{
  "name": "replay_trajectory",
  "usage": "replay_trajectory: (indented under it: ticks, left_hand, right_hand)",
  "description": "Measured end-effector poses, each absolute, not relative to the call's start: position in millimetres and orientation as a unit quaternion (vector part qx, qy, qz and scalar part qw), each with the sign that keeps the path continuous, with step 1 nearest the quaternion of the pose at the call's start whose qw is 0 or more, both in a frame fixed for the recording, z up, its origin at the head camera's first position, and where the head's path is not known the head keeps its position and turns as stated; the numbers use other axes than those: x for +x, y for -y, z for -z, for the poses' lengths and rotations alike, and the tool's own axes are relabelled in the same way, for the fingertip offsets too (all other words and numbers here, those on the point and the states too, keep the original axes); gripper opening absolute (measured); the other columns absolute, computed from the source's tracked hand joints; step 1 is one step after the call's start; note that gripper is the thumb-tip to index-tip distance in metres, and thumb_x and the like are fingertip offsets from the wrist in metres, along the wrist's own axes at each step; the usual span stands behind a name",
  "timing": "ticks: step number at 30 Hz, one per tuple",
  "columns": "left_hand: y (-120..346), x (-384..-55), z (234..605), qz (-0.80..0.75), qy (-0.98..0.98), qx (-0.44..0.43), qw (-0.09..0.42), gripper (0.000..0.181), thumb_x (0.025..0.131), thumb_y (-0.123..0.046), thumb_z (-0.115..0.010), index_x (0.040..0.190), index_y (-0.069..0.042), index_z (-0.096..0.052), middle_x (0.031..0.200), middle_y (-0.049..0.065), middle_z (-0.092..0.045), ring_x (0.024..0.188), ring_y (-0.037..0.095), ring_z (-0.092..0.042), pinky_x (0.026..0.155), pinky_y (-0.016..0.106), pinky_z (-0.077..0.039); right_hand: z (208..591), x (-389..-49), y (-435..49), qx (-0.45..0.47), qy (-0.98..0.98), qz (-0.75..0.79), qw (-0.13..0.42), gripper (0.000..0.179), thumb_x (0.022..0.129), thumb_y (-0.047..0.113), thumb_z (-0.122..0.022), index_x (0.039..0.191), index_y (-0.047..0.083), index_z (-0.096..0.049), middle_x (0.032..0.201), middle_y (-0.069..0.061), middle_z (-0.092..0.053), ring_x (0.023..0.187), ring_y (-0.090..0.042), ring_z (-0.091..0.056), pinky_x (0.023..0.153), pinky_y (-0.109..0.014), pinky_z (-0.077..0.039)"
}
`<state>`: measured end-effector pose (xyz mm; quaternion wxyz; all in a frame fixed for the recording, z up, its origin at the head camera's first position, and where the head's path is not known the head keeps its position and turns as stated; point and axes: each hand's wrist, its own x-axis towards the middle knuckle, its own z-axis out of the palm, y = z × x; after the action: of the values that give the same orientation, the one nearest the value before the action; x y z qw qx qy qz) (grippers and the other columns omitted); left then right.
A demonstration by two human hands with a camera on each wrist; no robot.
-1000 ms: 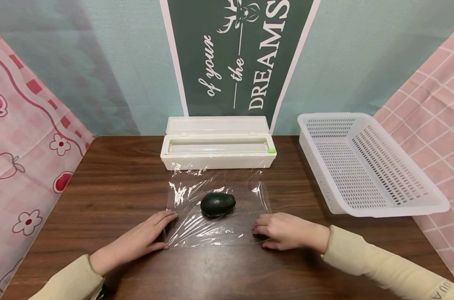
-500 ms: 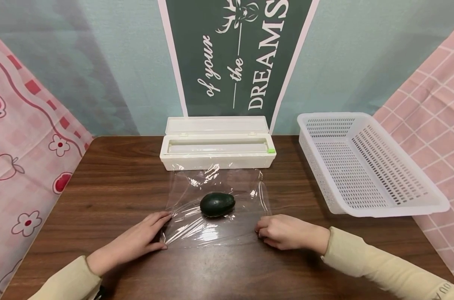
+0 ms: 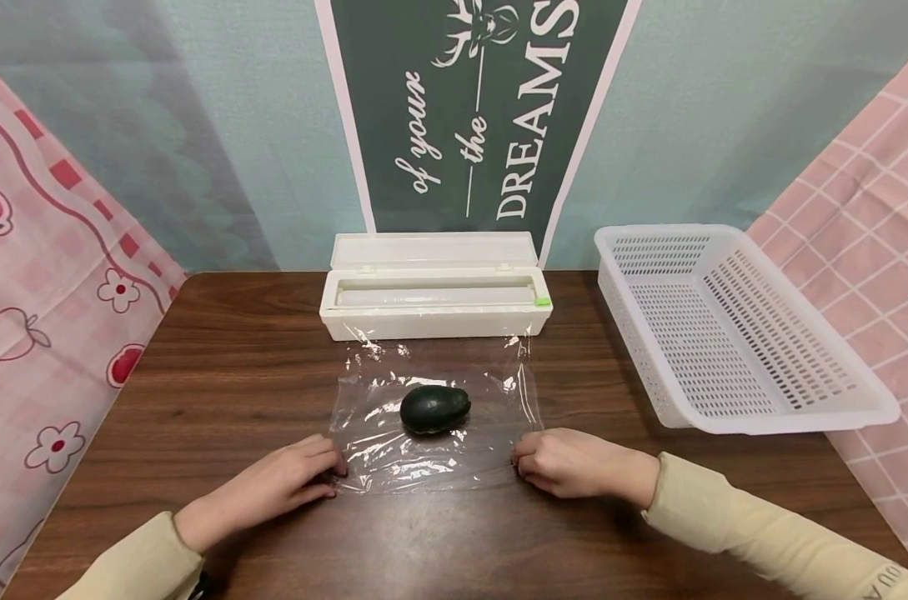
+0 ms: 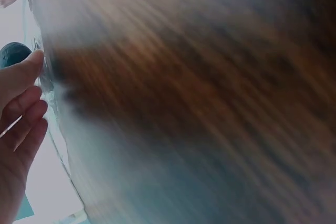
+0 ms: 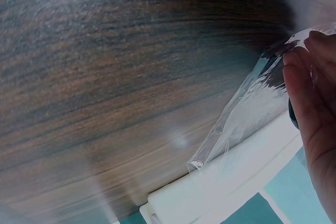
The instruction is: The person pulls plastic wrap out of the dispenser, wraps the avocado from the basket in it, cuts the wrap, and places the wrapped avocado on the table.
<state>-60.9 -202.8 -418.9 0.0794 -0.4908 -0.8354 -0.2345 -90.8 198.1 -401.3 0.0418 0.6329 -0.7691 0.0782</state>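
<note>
A dark green avocado (image 3: 434,409) lies on a sheet of clear plastic wrap (image 3: 484,467), its narrow end to the right. The sheet runs forward over the table from a white wrap dispenser (image 3: 436,323) with its lid up. At the sheet's front left corner rests my left hand (image 3: 284,477), fingers bent a little and the thumb (image 4: 35,62) apart from them in the left wrist view. My right hand (image 3: 569,462) pinches the right edge near the front corner; in the right wrist view the wrap (image 5: 247,108) rises in folds to its fingertips.
A white perforated plastic basket (image 3: 667,408) stands at the right of the brown wooden table (image 3: 221,350). A small green slider (image 3: 543,302) sits at the dispenser's right end. Printed cloths hang behind and on both sides.
My left fingers have drawn in and bent more at the wrap's left edge. Its tight creases there have slackened. The right hand's fingers have closed on the right edge. The avocado stays put.
</note>
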Motion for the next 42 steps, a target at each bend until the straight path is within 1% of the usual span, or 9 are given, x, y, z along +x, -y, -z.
replay_trajectory:
  ticks: [2, 6, 16, 21, 25, 28, 33, 37, 42]
  left_hand:
    - [202.6, -61.5, 419.4, 0.242, 0.826, -0.503, 0.080, 0.020, 0.072, -0.010, -0.072, 0.086, -0.016, -0.058, 0.085, -0.011, -0.050, 0.078, 0.000, -0.048, 0.068, 0.010, -0.041]
    - [202.4, -62.8, 420.6, 0.250, 0.817, -0.514, 0.078, 0.015, 0.076, -0.008, -0.069, 0.081, -0.018, -0.059, 0.082, -0.012, -0.050, 0.076, -0.001, -0.048, 0.067, 0.008, -0.042]
    - [203.1, -63.5, 422.2, 0.255, 0.818, -0.510, 0.075, 0.007, 0.082, -0.009, -0.064, 0.082, -0.015, -0.062, 0.080, -0.012, -0.055, 0.073, -0.003, -0.053, 0.065, 0.008, -0.044]
    - [202.1, -62.6, 422.4, 0.251, 0.825, -0.501, 0.072, 0.010, 0.080, -0.005, -0.065, 0.083, -0.014, -0.063, 0.079, -0.011, -0.055, 0.072, -0.003, -0.053, 0.064, 0.008, -0.043]
    - [201.5, -61.1, 421.0, 0.248, 0.834, -0.490, 0.053, 0.006, 0.081, -0.013, -0.067, 0.084, -0.014, -0.063, 0.080, -0.012, -0.054, 0.071, -0.004, -0.052, 0.064, 0.008, -0.043]
    - [201.8, -60.4, 419.6, 0.247, 0.837, -0.488, 0.039, 0.015, 0.075, -0.017, -0.073, 0.085, -0.014, -0.063, 0.080, -0.012, -0.053, 0.070, -0.004, -0.051, 0.063, 0.007, -0.042]
    - [202.0, -61.0, 419.6, 0.244, 0.833, -0.494, 0.042, 0.022, 0.067, -0.003, -0.073, 0.085, -0.011, -0.063, 0.079, -0.009, -0.054, 0.070, -0.002, -0.052, 0.062, 0.007, -0.042]
    - [201.4, -62.4, 421.2, 0.241, 0.829, -0.501, 0.059, 0.024, 0.066, 0.004, -0.068, 0.084, -0.011, -0.063, 0.079, -0.008, -0.056, 0.070, -0.001, -0.054, 0.062, 0.009, -0.044]
    - [201.4, -63.1, 419.6, 0.240, 0.827, -0.506, 0.058, 0.025, 0.068, 0.005, -0.067, 0.086, -0.012, -0.064, 0.082, -0.007, -0.059, 0.074, 0.001, -0.057, 0.065, 0.011, -0.046]
  right_hand:
    - [401.2, -91.1, -198.0, 0.634, 0.768, -0.079, 0.043, 0.015, 0.072, 0.008, -0.068, 0.066, 0.015, -0.057, 0.079, 0.007, -0.055, 0.072, -0.007, -0.055, 0.062, -0.016, -0.047]
    - [401.5, -91.9, -197.9, 0.635, 0.768, -0.078, 0.041, 0.014, 0.072, 0.008, -0.068, 0.067, 0.014, -0.057, 0.079, 0.007, -0.055, 0.072, -0.007, -0.055, 0.062, -0.016, -0.047]
    - [401.4, -93.0, -198.0, 0.635, 0.768, -0.081, 0.034, 0.013, 0.073, 0.007, -0.068, 0.069, 0.014, -0.057, 0.080, 0.006, -0.057, 0.073, -0.007, -0.055, 0.064, -0.016, -0.048]
    - [401.2, -92.9, -198.4, 0.629, 0.773, -0.078, 0.030, 0.013, 0.073, 0.008, -0.068, 0.069, 0.014, -0.057, 0.081, 0.007, -0.056, 0.072, -0.007, -0.055, 0.063, -0.016, -0.047]
    - [400.9, -92.8, -198.7, 0.626, 0.776, -0.079, 0.026, 0.013, 0.073, 0.008, -0.068, 0.069, 0.015, -0.057, 0.080, 0.007, -0.056, 0.072, -0.007, -0.055, 0.062, -0.016, -0.047]
    - [401.0, -92.8, -199.0, 0.625, 0.776, -0.081, 0.023, 0.013, 0.073, 0.008, -0.068, 0.069, 0.015, -0.057, 0.079, 0.007, -0.056, 0.071, -0.006, -0.054, 0.062, -0.016, -0.047]
    - [401.7, -93.2, -199.4, 0.625, 0.776, -0.084, 0.021, 0.014, 0.072, 0.008, -0.068, 0.069, 0.015, -0.057, 0.078, 0.008, -0.055, 0.071, -0.006, -0.054, 0.061, -0.015, -0.046]
    - [402.3, -93.5, -199.6, 0.625, 0.776, -0.086, 0.019, 0.013, 0.073, 0.008, -0.068, 0.069, 0.015, -0.058, 0.077, 0.008, -0.054, 0.070, -0.005, -0.054, 0.061, -0.014, -0.046]
    - [401.6, -93.7, -199.8, 0.622, 0.777, -0.094, 0.015, 0.010, 0.074, 0.007, -0.067, 0.072, 0.014, -0.060, 0.079, 0.008, -0.056, 0.072, -0.005, -0.055, 0.064, -0.014, -0.047]
